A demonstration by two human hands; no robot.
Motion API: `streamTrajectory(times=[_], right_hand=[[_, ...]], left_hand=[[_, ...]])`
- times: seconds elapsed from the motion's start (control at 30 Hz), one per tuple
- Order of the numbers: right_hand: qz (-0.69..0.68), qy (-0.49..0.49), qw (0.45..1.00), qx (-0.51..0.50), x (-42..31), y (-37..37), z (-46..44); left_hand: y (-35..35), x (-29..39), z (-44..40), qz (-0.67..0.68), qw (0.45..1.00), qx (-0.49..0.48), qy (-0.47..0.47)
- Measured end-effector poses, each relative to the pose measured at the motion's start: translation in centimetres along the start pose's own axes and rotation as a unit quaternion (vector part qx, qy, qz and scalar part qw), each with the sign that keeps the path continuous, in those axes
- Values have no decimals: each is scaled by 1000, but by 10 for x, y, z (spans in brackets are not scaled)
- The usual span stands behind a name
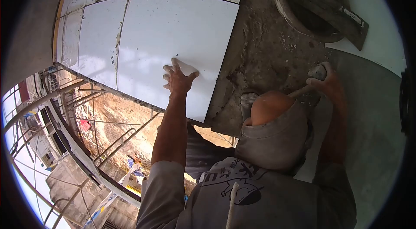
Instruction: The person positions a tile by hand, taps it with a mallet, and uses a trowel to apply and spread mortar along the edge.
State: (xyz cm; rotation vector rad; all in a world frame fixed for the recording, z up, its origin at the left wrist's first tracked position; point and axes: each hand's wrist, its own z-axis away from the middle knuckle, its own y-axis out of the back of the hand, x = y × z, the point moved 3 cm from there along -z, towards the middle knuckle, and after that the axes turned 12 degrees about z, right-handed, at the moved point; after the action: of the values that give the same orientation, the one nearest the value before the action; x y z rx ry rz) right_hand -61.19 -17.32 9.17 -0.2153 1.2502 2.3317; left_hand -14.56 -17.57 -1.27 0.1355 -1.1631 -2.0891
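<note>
My left hand [180,79] lies on a large white tile [173,29], fingers spread and pressed flat near its right part. The tile sits beside other white tiles at its left and top. In my right hand [333,86] is what looks like a rubber mallet [317,72]; the fingers curl round its grey rounded head, and a pale handle points toward my knee. Wet grey mortar [255,34] covers the floor between the tile and my right hand.
A round bucket [288,16] stands at the upper right with a flat trowel [357,29] across it. Pale panels lie at the right. Beyond the tiles' lower left edge is a drop, with scaffolding [65,88] and bare ground below. My shoe [249,99] rests on the mortar side.
</note>
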Motion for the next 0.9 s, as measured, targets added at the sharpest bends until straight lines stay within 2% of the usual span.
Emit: streamTrajectory(times=[0.03, 0.1, 0.23, 0.3, 0.4, 0.5, 0.57, 0.63, 0.77, 0.83, 0.9], right_hand=[[2, 0, 1000, -2, 3, 4, 7], [-114, -39, 992, -28, 10, 13, 22], [-205, -82, 974, -52, 28, 29, 36], [-301, -50, 951, 57, 30, 32, 42], [-360, -39, 926, 107, 33, 10, 44], [-396, -3, 917, 48, 22, -32, 36], [-300, -10, 952, 61, -6, -77, 25], [-293, 2, 955, 50, -19, -100, 14], [-291, 24, 952, 91, -1, -101, 24], [-404, -34, 911, 70, 5, -81, 32], [-422, -33, 903, 73, 23, -64, 37]], left_hand=[[1, 0, 1, 1, 1000, -2, 2], [3, 3, -2, 6, 1000, -3, 19], [4, -1, -6, 6, 1000, -2, 30], [4, 0, -6, 3, 999, -1, 31], [4, -1, -6, 16, 1000, -1, 26], [1, -3, -9, 0, 1000, 0, 30], [2, -6, -7, 3, 1000, 0, 31], [3, -2, -7, 7, 1000, 4, 23], [1, -7, 1, -14, 999, -7, 30], [3, 0, -7, -5, 1000, 3, 19], [2, -3, -8, -21, 999, 4, 24]])
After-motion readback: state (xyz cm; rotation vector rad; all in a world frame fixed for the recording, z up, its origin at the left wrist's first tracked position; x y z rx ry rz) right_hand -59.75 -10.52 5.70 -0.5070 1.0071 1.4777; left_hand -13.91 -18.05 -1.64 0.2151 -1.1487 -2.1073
